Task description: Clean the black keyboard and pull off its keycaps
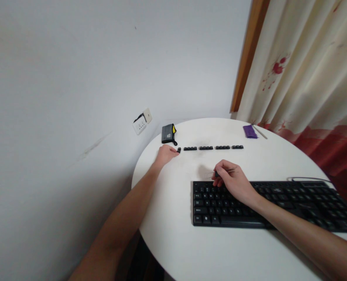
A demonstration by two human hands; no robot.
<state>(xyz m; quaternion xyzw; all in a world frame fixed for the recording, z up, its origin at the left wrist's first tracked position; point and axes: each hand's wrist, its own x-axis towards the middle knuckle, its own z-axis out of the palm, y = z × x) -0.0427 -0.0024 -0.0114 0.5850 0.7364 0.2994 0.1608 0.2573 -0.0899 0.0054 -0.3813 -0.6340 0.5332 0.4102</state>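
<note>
My left hand point(166, 154) reaches to the far left of the table, its thumb and fingers pinched on a small black keycap point(179, 150) at the left end of a row. To the right of it, black keycaps point(206, 148) lie in several short groups along one line. My right hand point(231, 178) is closed over the upper left part of a black keyboard point(201, 210). It grips what looks like a wire keycap puller point(217, 173), whose thin wires stick out on both sides of the fingers. The palm and wrist hide part of the keyboard's upper rows.
A round white table point(173, 210) carries everything. A grey pouch point(168, 134) with a black strap lies behind my left hand. A purple cloth point(250, 132) and a thin pale stick point(260, 132) lie at the far right. The wall with a socket point(139, 125) borders the left; curtains point(308, 78) hang right.
</note>
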